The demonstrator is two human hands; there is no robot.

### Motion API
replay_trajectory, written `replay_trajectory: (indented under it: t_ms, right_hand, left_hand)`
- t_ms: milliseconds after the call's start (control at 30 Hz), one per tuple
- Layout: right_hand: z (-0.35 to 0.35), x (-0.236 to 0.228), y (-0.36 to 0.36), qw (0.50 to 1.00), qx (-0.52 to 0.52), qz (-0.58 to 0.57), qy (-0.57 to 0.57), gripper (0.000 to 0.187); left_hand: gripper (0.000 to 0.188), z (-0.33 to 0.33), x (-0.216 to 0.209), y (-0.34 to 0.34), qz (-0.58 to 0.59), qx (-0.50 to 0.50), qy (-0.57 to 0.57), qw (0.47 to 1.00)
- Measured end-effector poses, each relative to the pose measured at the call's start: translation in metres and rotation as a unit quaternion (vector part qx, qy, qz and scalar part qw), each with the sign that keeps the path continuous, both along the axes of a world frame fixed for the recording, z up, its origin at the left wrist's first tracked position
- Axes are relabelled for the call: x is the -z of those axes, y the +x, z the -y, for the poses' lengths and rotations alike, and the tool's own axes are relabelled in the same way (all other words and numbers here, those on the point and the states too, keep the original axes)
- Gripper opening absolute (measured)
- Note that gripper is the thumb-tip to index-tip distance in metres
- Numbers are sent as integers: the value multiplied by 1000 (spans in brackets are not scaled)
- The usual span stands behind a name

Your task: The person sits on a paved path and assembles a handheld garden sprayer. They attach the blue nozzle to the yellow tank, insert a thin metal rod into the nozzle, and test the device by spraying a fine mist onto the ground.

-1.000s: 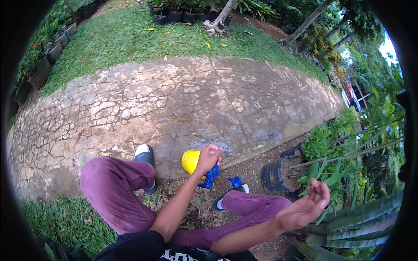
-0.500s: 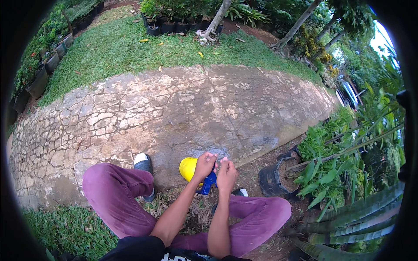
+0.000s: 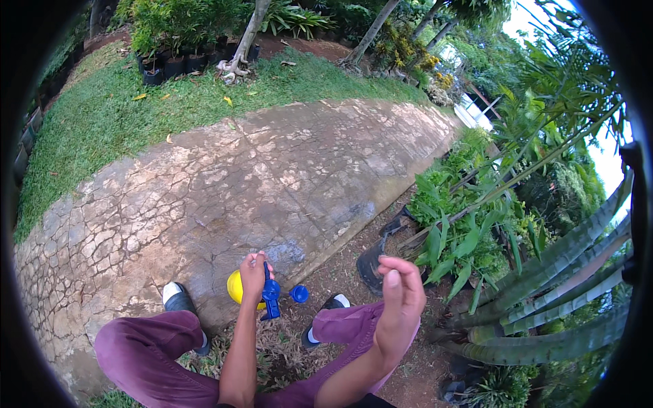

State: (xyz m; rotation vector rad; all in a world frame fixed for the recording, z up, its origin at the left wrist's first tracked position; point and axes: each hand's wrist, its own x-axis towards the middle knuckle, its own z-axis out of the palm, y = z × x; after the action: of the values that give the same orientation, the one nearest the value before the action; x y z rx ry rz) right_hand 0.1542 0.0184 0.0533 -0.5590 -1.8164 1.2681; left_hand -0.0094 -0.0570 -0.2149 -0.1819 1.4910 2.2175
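My left hand (image 3: 253, 272) is in front of a rounded yellow container (image 3: 235, 287), with its fingers pinched together at the top. What they hold, if anything, cannot be made out. Right behind the hand is a blue plastic part (image 3: 271, 298) shaped like a handle or spray head, beside the yellow container and partly covered by the fingers. A small round blue cap-like piece (image 3: 298, 293) lies on the ground to its right. Away to the right, my right hand (image 3: 401, 296) is raised over my knee, fingers loosely bent, thumb apart, nothing visible in it.
My bent legs (image 3: 149, 350) and shoes (image 3: 178, 299) flank the container. Cracked stone paving (image 3: 224, 190) stretches ahead to grass (image 3: 88, 156). A black plant pot (image 3: 371, 267) stands right, beside leafy plants (image 3: 456, 238) and thick ribbed stems (image 3: 544, 299).
My hands, close together before, are now apart: the right has swung right and nearer to me. The blue cap-like piece now shows. The view has turned right.
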Motion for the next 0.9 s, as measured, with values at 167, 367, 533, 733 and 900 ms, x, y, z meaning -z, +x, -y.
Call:
replay_trajectory:
  t_ms: [167, 367, 533, 733, 900]
  right_hand:
    - [-7, -7, -39, 984, 134, -36, 114, 32]
    - [41, 181, -129, 929, 23, 327, 173, 47]
    - [38, 214, -124, 966, -43, 235, 96, 33]
    - [58, 169, -112, 937, -126, 325, -5, 34]
    - [43, 96, -101, 938, -197, 284, 17, 44]
  left_hand:
    - [21, -3, 2, -2, 9, 3, 12, 1000]
    - [21, 4, 18, -10, -47, -16, 29, 998]
    - [24, 18, 27, -22, -73, -77, 6, 994]
    - [26, 30, 23, -24, -43, -92, -11, 995]
    - [26, 26, 18, -21, -55, -87, -9, 995]
